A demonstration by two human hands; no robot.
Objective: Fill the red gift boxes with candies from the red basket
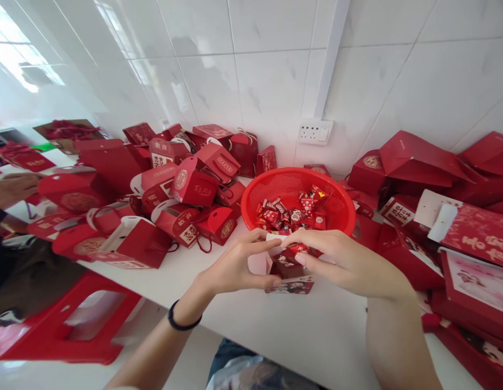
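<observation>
A small red box (290,285) with a printed front stands on the white table, its top open, just in front of a red plastic basket (349,208). My left hand (239,265) grips the box's left side, thumb at the front and fingers at the white rear flap. My right hand (336,260) is over the box's right side, its fingers closed around a small red wrapped candy (298,248) at the opening. Many red wrapped candies (282,214) lie in the basket. The inside of the box is partly hidden by my fingers.
Red gift boxes (194,181) are heaped at the left and more red boxes (422,162) at the right. A red stool (109,330) stands at the lower left, beside another person's hand (15,189). A socket panel (315,131) is on the tiled wall.
</observation>
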